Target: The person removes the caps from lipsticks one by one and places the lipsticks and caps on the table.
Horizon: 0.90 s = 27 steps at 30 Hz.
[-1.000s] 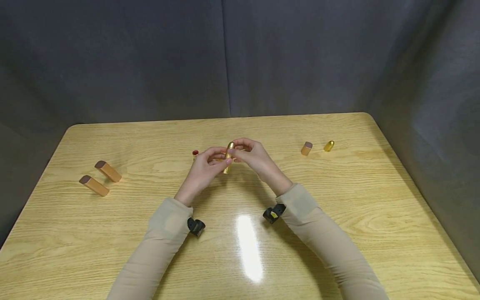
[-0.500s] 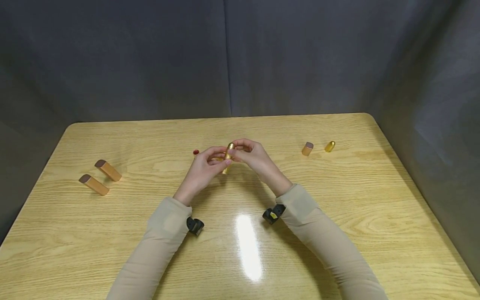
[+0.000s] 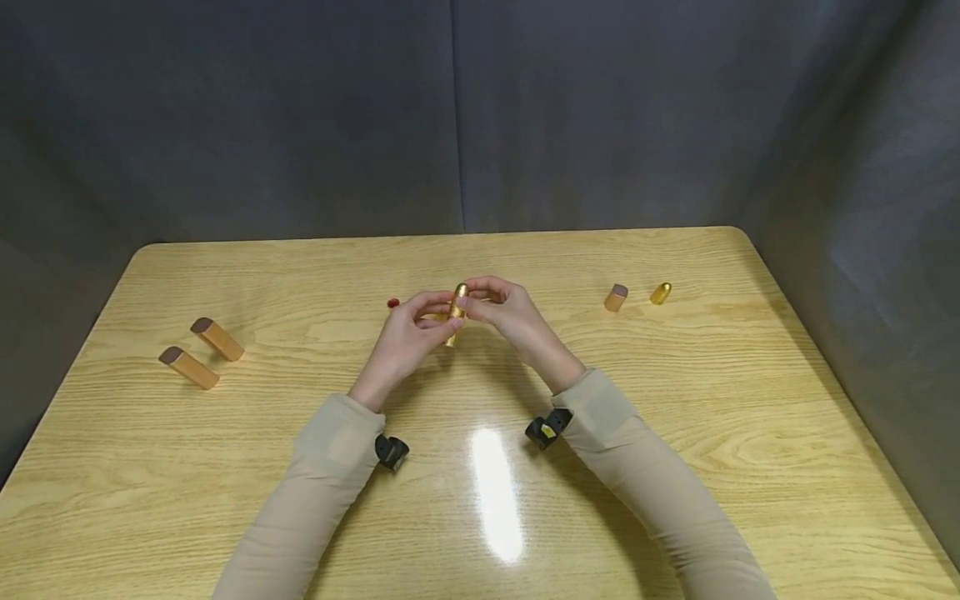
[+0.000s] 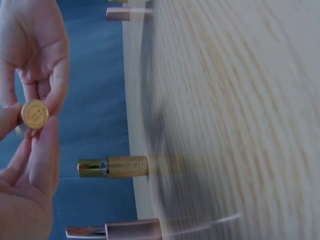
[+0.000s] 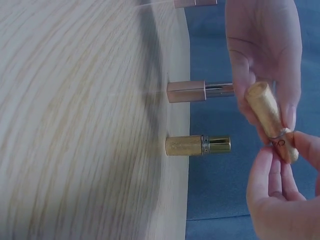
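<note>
Over the middle of the table, both hands hold one gold lipstick [image 3: 461, 293] with a rounded top. My left hand [image 3: 405, 333] grips its lower part between thumb and fingers. Higher on the tube, my right hand [image 3: 517, 325] pinches the capped end. The round engraved base [image 4: 35, 114] faces the left wrist camera. Lettering shows by the band of the held tube in the right wrist view. Behind the left hand stands an uncapped gold lipstick base [image 5: 186, 145], its red top visible from above; the left hand hides the rest in the head view.
Two copper-coloured lipstick tubes [image 3: 217, 340] stand upright on the left of the wooden table [image 3: 337, 275]. A short copper cap [image 3: 617, 297] and a rounded gold cap [image 3: 661, 293] are at the right. A dark curtain [image 3: 300, 125] hangs behind the table.
Both hands keep their hold on the gold lipstick in nearly the same place, with only slight finger movement. The other pieces stay put.
</note>
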Each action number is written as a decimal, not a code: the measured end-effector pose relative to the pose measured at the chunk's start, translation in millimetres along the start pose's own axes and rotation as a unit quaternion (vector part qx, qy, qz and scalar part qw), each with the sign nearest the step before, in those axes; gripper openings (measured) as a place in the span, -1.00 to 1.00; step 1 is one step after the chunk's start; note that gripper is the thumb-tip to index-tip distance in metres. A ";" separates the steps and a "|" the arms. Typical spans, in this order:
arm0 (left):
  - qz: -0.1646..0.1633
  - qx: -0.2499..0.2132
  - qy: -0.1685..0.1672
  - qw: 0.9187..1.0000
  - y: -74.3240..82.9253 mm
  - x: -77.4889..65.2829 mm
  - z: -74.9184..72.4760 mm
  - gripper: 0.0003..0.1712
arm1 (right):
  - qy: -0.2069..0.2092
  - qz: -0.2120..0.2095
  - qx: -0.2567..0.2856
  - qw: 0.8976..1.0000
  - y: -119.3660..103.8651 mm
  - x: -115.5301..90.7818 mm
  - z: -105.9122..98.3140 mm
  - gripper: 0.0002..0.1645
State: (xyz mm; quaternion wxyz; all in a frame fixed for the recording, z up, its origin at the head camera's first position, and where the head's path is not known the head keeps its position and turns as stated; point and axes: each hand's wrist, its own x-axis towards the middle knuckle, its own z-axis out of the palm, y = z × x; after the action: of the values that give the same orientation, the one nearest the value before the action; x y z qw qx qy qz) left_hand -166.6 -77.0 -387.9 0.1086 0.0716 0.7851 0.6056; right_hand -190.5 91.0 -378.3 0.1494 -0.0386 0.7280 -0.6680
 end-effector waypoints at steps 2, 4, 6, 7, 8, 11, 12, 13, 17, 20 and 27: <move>-0.002 -0.004 0.011 1.000 -0.4 0.3 2.1 -0.48 | 0.007 -0.001 0.001 1.000 0.0 0.1 -0.1 -0.58; -0.003 -0.008 0.022 1.000 -0.8 0.8 4.3 -0.50 | 0.013 -0.001 0.004 1.000 -0.3 0.2 -0.1 -0.59; -0.003 -0.012 0.034 0.999 -1.3 1.3 6.4 -0.52 | 0.017 -0.003 0.006 1.000 -0.7 0.2 -0.5 -0.60; -0.002 -0.013 0.038 0.999 -1.1 1.2 7.3 -0.53 | 0.018 -0.004 0.006 1.000 -0.9 0.5 -0.6 -0.60; -0.001 -0.015 0.042 0.999 -0.9 1.2 8.2 -0.54 | 0.018 -0.005 0.006 1.000 -1.2 0.5 -0.8 -0.61; 0.005 -0.010 0.048 0.999 -0.1 1.1 9.7 -0.57 | 0.019 -0.006 0.001 1.000 -1.8 0.5 -1.4 -0.60; 0.006 -0.009 0.047 0.999 0.3 1.0 9.8 -0.57 | 0.020 -0.005 -0.001 1.000 -1.8 0.5 -1.5 -0.59; 0.007 -0.007 0.045 0.999 0.7 1.1 9.7 -0.57 | 0.020 -0.005 0.001 1.000 -2.0 0.4 -1.7 -0.59; 0.010 0.001 0.039 0.999 1.8 1.7 8.5 -0.57 | 0.020 -0.002 0.006 1.000 -2.7 0.0 -2.7 -0.58; 0.012 0.006 0.037 0.999 2.9 1.6 7.3 -0.56 | 0.016 -0.003 0.010 1.000 -3.1 -0.3 -3.3 -0.58; 0.005 0.031 0.029 0.999 2.9 1.7 3.9 -0.52 | 0.011 0.000 0.010 1.000 -3.0 -0.4 -4.8 -0.56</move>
State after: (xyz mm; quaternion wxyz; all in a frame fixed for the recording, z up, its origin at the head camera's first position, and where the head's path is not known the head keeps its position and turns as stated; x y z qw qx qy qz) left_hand -167.3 -72.2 -386.2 0.0798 0.0613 0.8061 0.5832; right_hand -191.8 95.4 -375.0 0.1416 -0.0298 0.7229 -0.6756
